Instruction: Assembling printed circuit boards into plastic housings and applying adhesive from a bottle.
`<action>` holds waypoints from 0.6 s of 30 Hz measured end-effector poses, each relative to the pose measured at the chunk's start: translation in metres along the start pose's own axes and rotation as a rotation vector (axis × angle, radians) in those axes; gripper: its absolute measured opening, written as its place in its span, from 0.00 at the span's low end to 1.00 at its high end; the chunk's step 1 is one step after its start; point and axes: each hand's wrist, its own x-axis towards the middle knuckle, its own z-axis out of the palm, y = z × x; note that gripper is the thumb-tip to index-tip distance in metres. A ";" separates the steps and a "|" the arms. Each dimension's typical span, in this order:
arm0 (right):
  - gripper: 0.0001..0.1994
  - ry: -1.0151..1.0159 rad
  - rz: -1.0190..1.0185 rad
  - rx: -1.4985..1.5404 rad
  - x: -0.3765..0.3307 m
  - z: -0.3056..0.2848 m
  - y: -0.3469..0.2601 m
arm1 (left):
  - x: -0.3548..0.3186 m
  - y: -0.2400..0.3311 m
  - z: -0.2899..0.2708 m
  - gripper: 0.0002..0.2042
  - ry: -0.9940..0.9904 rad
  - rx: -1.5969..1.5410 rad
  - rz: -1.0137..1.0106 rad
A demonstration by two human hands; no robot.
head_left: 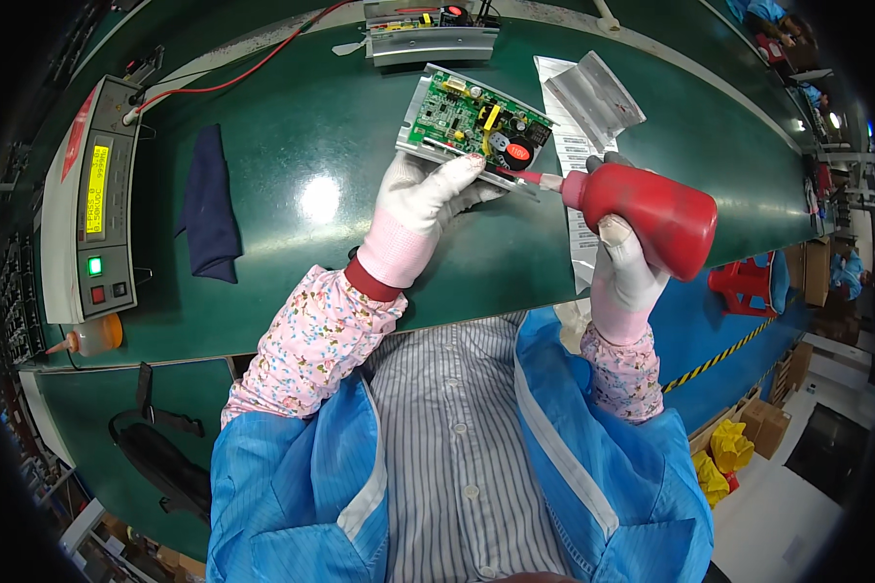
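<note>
Circuit board (467,119) is at twelve o'clock, its tray (417,109) pinched in my left hand (418,194); my right hand (626,257) grips red bottle (656,214), nozzle (531,177) at board's edge. Work looks unfinished; how much is done, I cannot tell.

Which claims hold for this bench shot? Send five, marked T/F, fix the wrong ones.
1. The left hand grips a metal frame carrying a green circuit board. True.
2. The right hand holds a red squeeze bottle. True.
3. The squeeze bottle points right, away from the circuit board. False: its nozzle points left, toward the board.
4. A navy cloth lies to the right of the benchtop tester. True.
5. The tester's screen is dark. False: its display is lit yellow.
</note>
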 end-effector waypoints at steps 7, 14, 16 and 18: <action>0.29 0.010 -0.003 -0.049 0.002 0.001 0.002 | 0.000 0.000 0.001 0.21 -0.009 0.022 -0.004; 0.29 0.033 -0.028 -0.086 0.000 -0.011 0.004 | 0.001 0.000 0.001 0.21 0.011 0.024 0.011; 0.29 0.030 -0.029 -0.094 -0.002 -0.013 0.007 | 0.001 -0.001 0.000 0.21 0.002 0.025 0.006; 0.28 0.020 -0.031 -0.108 -0.004 -0.014 0.011 | 0.001 -0.002 -0.001 0.22 -0.014 0.027 0.001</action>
